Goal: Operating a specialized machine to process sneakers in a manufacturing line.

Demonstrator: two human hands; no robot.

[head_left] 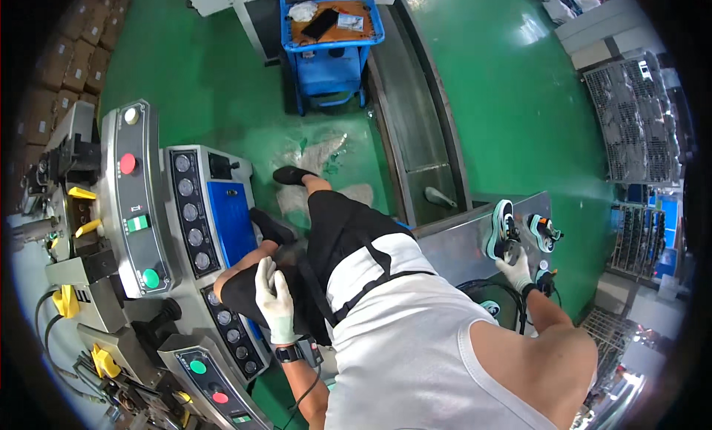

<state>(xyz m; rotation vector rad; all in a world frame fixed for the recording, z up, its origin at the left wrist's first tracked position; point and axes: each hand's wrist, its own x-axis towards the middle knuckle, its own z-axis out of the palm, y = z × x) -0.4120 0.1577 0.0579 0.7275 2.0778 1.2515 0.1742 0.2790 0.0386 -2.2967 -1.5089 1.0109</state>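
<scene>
My left hand (275,304), in a white glove, is raised over my thigh near the machine's control panels. Its fingers are stretched out and nothing is in them. On my right, my gloved right hand (515,270) has its fingers closed at the near end of a black sneaker (502,231) with a mint and white sole. That sneaker is at a metal table (463,246). Beside it lies a second sneaker (545,232) of similar colours. Part of another mint-coloured shoe (490,307) shows nearer my body, partly hidden by black cables.
A machine with a button panel (137,200), gauges and yellow levers stands on my left. Ahead is a blue cart (331,44) with small items on top. A long metal trough (419,111) runs ahead from the table. Wire racks (634,118) stand far right.
</scene>
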